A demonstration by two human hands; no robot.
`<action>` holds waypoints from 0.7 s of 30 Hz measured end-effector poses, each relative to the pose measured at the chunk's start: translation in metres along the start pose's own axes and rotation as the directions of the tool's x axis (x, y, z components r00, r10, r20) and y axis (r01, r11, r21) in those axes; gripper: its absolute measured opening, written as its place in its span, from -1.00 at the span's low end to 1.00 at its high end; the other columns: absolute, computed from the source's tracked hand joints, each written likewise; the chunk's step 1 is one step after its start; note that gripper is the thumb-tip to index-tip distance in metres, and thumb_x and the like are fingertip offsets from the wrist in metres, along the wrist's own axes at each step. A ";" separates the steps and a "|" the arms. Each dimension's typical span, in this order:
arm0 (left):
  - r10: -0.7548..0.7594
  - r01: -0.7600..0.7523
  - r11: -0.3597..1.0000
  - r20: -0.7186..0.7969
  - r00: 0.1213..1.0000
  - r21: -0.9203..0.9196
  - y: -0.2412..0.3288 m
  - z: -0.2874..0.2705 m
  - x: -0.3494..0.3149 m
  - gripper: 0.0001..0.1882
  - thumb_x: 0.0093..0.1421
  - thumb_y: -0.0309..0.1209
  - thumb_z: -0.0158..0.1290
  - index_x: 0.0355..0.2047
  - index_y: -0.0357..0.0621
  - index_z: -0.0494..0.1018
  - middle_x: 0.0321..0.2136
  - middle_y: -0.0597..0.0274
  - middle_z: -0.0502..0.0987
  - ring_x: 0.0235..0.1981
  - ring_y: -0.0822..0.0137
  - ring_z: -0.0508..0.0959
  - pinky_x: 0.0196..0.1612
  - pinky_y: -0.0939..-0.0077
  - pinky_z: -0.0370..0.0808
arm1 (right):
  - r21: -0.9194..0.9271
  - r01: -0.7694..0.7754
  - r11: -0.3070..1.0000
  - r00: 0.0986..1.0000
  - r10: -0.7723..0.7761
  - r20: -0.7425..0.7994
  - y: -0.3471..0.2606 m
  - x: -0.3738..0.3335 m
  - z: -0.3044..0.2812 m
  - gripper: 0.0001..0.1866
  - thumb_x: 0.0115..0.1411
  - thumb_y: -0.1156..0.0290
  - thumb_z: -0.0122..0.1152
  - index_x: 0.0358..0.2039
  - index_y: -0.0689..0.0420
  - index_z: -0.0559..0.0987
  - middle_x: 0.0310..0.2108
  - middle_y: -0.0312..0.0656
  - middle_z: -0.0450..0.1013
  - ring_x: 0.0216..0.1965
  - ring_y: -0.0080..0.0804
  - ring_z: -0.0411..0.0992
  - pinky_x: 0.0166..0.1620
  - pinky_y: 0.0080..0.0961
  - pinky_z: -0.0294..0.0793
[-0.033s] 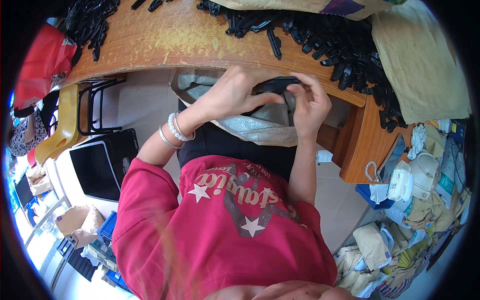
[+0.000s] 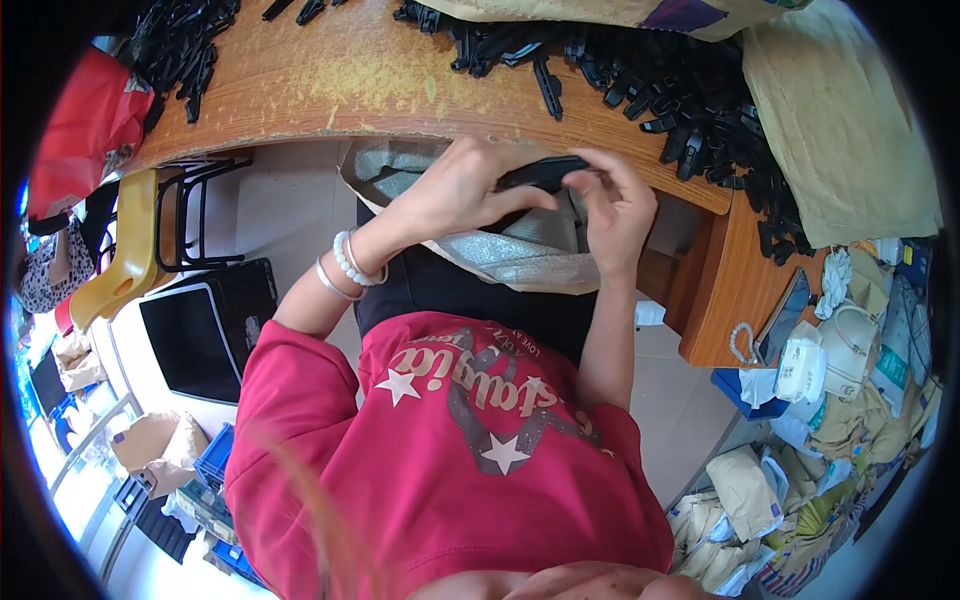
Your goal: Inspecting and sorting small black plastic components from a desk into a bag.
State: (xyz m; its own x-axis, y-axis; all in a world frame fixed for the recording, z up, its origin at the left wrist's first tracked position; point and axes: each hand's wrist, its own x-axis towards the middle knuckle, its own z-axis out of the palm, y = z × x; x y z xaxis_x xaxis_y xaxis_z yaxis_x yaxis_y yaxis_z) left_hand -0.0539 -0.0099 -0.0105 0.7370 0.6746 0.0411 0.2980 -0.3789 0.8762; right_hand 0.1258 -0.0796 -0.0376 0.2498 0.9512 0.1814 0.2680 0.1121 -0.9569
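In front of my lap, my left hand [image 2: 462,188] and my right hand [image 2: 617,212] hold a slim black plastic piece [image 2: 545,174] between them. Its near end lies inside my left fingers, which wrap round it. The thumb and fingertips of my right hand pinch the other end. What kind of part it is cannot be made out, since my fingers cover much of it. Below the hands a pale woven sack [image 2: 500,258] lies open across my lap, under the table edge.
A worn wooden table [image 2: 340,80] curves ahead. Loose black plastic parts [image 2: 690,130] are heaped at its right, more [image 2: 185,60] at its left. A brown sack [image 2: 840,130] borders the right heap. A yellow chair [image 2: 135,250] and red bag [image 2: 90,130] stand left; packages [image 2: 745,480] crowd the lower right.
Both hands have shifted slightly to the left with the black piece, which is now a little more tilted. The table and its heaps look the same.
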 end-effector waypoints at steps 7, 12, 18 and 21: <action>0.213 -0.201 0.912 0.004 0.977 0.359 -0.029 0.010 -0.009 -0.72 0.08 -0.29 0.13 -0.29 -0.24 0.51 -0.44 0.07 0.46 -0.45 0.02 0.51 -0.36 0.25 0.47 | -0.853 0.172 0.493 0.874 -0.476 -0.098 0.003 0.044 -0.016 -0.86 0.09 0.42 0.23 -0.35 0.15 0.64 -0.35 -0.26 0.40 -0.25 -0.30 0.28 -0.20 -0.34 0.27; 0.406 -0.210 0.740 -0.175 0.897 0.639 -0.038 0.001 0.044 -0.63 -0.03 -0.44 0.17 -0.16 -0.14 0.46 -0.30 0.15 0.43 -0.34 0.18 0.50 -0.41 0.38 0.47 | -0.916 0.141 0.375 0.926 -0.377 -0.012 0.000 0.041 -0.005 -0.85 0.07 0.40 0.23 -0.40 0.21 0.64 -0.29 -0.22 0.42 -0.19 -0.30 0.28 -0.18 -0.34 0.18; 0.555 -0.370 0.640 -0.072 0.829 0.674 -0.038 -0.011 0.054 -0.69 -0.09 -0.51 0.18 -0.26 -0.20 0.47 -0.23 0.16 0.42 -0.23 0.21 0.47 -0.35 0.45 0.50 | -0.901 0.057 0.431 0.878 -0.452 -0.161 0.003 0.040 0.004 -0.74 0.12 0.32 0.21 -0.23 0.20 0.57 -0.23 -0.19 0.41 -0.21 -0.30 0.29 -0.19 -0.34 0.15; 0.465 -0.359 0.869 -0.317 0.826 0.339 -0.041 -0.004 0.047 -0.82 0.02 -0.56 0.14 -0.32 -0.28 0.46 -0.20 0.15 0.50 -0.26 0.29 0.53 -0.31 0.51 0.51 | -0.950 0.003 0.313 0.889 -0.436 -0.141 0.009 0.048 0.006 -0.73 0.11 0.30 0.22 -0.24 0.21 0.56 -0.23 -0.18 0.41 -0.20 -0.28 0.28 -0.17 -0.31 0.13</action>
State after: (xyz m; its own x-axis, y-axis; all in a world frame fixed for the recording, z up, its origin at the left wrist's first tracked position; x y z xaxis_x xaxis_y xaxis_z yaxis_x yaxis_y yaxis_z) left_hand -0.0338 0.0401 -0.0420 0.5550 0.5822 0.5941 0.2001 -0.7867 0.5840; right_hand 0.1348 -0.0314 -0.0391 0.2361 0.7564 0.6100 0.9684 -0.2350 -0.0835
